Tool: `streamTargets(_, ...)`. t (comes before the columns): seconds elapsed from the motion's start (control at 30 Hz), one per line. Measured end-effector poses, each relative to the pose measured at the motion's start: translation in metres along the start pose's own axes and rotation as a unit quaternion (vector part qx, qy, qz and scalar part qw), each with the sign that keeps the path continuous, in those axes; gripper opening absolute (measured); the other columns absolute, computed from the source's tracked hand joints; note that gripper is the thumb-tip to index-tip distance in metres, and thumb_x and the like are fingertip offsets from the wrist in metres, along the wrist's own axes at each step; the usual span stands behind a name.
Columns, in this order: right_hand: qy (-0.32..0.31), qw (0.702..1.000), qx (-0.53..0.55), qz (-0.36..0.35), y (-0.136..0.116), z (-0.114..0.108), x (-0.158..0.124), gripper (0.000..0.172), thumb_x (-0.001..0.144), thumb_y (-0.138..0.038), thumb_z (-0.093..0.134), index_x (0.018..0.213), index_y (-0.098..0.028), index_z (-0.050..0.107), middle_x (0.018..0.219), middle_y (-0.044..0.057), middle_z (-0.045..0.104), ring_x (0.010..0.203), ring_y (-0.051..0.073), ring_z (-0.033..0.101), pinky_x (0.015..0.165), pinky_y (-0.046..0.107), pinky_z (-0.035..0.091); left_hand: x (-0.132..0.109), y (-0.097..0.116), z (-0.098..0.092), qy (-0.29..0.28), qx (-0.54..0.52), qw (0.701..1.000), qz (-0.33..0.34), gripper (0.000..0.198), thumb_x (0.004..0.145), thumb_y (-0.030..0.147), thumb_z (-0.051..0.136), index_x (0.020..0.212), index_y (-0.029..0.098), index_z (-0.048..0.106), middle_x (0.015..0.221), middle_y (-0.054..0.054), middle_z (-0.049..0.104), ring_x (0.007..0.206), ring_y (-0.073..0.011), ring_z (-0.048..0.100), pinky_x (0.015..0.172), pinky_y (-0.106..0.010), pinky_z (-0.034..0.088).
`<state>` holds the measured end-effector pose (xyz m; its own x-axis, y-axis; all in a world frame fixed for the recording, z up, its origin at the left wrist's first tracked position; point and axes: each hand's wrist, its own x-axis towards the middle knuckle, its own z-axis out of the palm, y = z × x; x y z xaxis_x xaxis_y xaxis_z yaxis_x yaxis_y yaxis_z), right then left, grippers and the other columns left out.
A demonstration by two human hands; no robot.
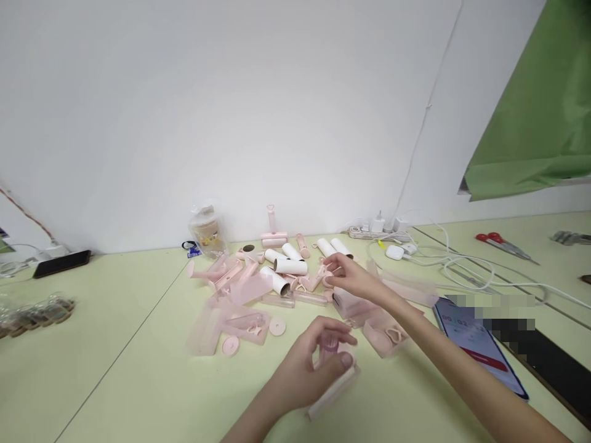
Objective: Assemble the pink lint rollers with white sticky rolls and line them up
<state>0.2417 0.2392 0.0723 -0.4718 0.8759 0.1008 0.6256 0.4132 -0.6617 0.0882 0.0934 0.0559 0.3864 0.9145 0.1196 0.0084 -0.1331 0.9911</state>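
Note:
Near the table's front, my left hand (311,366) is closed around a small pink lint roller (333,391), partly hidden by the fingers, with a white roll and clear pink plastic showing. My right hand (348,275) reaches over the pile, fingers curved and apart beside pink plastic parts (314,282); whether it touches one is hard to see. White paper rolls (290,266) with cardboard cores lie in the pile's middle. Clear pink tubes (309,298), round pink discs (277,326) and translucent pink sleeves (205,326) lie around them.
A bagged cup (206,231) stands by the wall. At right are a power strip (369,232) with white cables (471,271), red-handled scissors (505,246) and a lit phone (480,347). A dark phone (62,263) and clear-wrapped items (39,315) lie left.

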Motion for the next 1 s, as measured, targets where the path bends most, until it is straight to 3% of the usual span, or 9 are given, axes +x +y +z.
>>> streamTargets(0.13,-0.016,0.989,0.135,-0.055,-0.023,-0.008,-0.035,0.035,0.084,-0.037,0.053,0.112,-0.016,0.055,0.101,0.009,0.062,0.091,0.021,0.062,0.077,0.033,0.05,0.008,-0.005,-0.002,-0.073,-0.118,0.99,-0.031,0.024,0.075,0.036,0.064,0.078,0.016,0.051,0.069,0.0,0.055,0.064,-0.0105,0.051,0.063,-0.023,0.038)
streamTargets(0.3,-0.071,0.933,0.335,-0.112,-0.044,0.008,-0.069,0.021,0.08,-0.039,0.06,0.085,-0.019,0.061,0.089,0.005,0.065,0.088,0.021,0.062,0.074,0.03,0.05,0.012,-0.008,0.001,-0.064,-0.119,0.99,-0.028,0.027,0.068,0.035,0.067,0.067,0.016,0.046,0.056,0.005,0.043,0.051,-0.0062,0.037,0.049,-0.021,0.025)
streamTargets(0.43,-0.065,0.942,0.3,-0.133,-0.047,0.022,-0.084,0.018,0.083,-0.034,0.057,0.078,-0.018,0.061,0.071,0.003,0.063,0.064,0.015,0.061,0.058,0.025,0.05,0.014,-0.005,0.008,-0.035,-0.134,0.99,-0.017,0.029,0.062,0.023,0.067,0.071,0.02,0.039,0.06,0.008,0.036,0.053,-0.0056,0.033,0.049,-0.021,0.025)
streamTargets(0.57,-0.018,0.951,0.253,-0.174,-0.045,0.024,-0.091,0.01,0.084,-0.026,0.056,0.086,-0.02,0.064,0.078,0.003,0.066,0.073,0.016,0.063,0.065,0.025,0.051,0.016,-0.006,0.007,-0.061,-0.147,0.987,-0.014,0.038,0.054,0.019,0.075,0.068,0.02,0.039,0.053,0.01,0.035,0.048,-0.0047,0.031,0.044,-0.02,0.021)
streamTargets(0.67,-0.016,0.949,0.257,-0.183,-0.044,0.022,-0.094,0.01,0.085,-0.025,0.056,0.092,-0.023,0.064,0.083,0.002,0.067,0.075,0.016,0.063,0.064,0.024,0.051,0.016,-0.009,0.006,-0.073,-0.178,0.981,-0.001,0.046,0.049,0.027,0.08,0.065,0.02,0.038,0.05,0.01,0.035,0.046,-0.0045,0.031,0.041,-0.019,0.021)
streamTargets(0.73,-0.023,0.949,0.261,-0.176,-0.045,0.021,-0.094,0.01,0.085,-0.026,0.056,0.091,-0.023,0.063,0.078,0.002,0.067,0.074,0.016,0.064,0.063,0.024,0.052,0.015,-0.01,0.008,-0.052,-0.191,0.98,0.007,0.049,0.049,0.043,0.079,0.065,0.02,0.039,0.051,0.009,0.038,0.046,-0.0048,0.033,0.043,-0.019,0.025)
streamTargets(0.83,-0.038,0.95,0.263,-0.166,-0.049,0.02,-0.094,0.012,0.086,-0.03,0.055,0.09,-0.022,0.063,0.073,0.003,0.066,0.069,0.017,0.064,0.057,0.025,0.053,0.016,-0.009,0.016,0.024,-0.183,0.983,0.007,0.056,0.055,0.071,0.061,0.062,0.019,0.04,0.047,0.008,0.038,0.042,-0.0051,0.033,0.041,-0.021,0.026)
streamTargets(0.9,-0.032,0.948,0.265,-0.172,-0.051,0.019,-0.094,0.015,0.085,-0.032,0.055,0.09,-0.022,0.064,0.077,0.004,0.066,0.065,0.016,0.064,0.055,0.025,0.053,0.018,-0.007,0.024,0.077,-0.178,0.981,0.006,0.059,0.056,0.078,0.052,0.057,0.02,0.036,0.041,0.009,0.031,0.037,-0.0043,0.027,0.038,-0.021,0.023)
streamTargets(1.0,-0.006,0.952,0.25,-0.174,-0.053,0.02,-0.095,0.018,0.086,-0.033,0.054,0.096,-0.023,0.066,0.087,0.006,0.068,0.075,0.019,0.065,0.065,0.029,0.054,0.021,-0.006,0.034,0.144,-0.168,0.975,-0.003,0.058,0.059,0.075,0.052,0.054,0.021,0.033,0.039,0.011,0.026,0.035,-0.0031,0.022,0.036,-0.021,0.018)
